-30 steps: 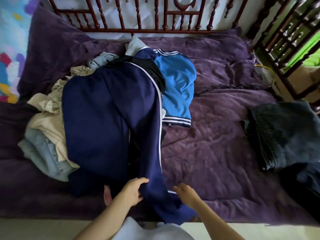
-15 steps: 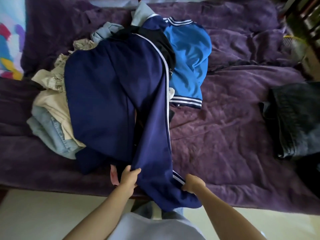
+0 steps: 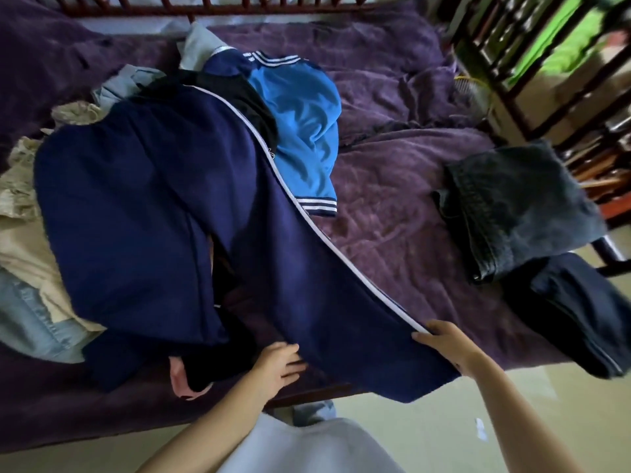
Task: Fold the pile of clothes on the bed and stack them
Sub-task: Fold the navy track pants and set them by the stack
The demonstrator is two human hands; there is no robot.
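Observation:
Navy track trousers [image 3: 164,213] with a white side stripe lie spread over the pile of clothes on the purple bed [image 3: 392,206]. My right hand [image 3: 444,339] grips one leg's hem at the striped edge and holds it out to the right, past the bed's front edge. My left hand [image 3: 276,365] holds the same leg's inner edge near the front of the bed. Under the trousers sit a blue shirt [image 3: 300,131], a black garment [image 3: 239,100], cream clothes [image 3: 24,240] and light denim [image 3: 30,322].
Folded dark jeans [image 3: 519,206] lie at the bed's right side, with a dark navy garment [image 3: 573,308] just in front of them hanging over the edge. A wooden headboard [image 3: 239,5] runs along the back. Dark wooden furniture [image 3: 532,80] stands at the right. Pale floor [image 3: 444,421] is below.
My right hand has drawn the trouser leg out to the right and forward, stretching the striped edge. My left hand has shifted right along the leg. The view has swung rightward.

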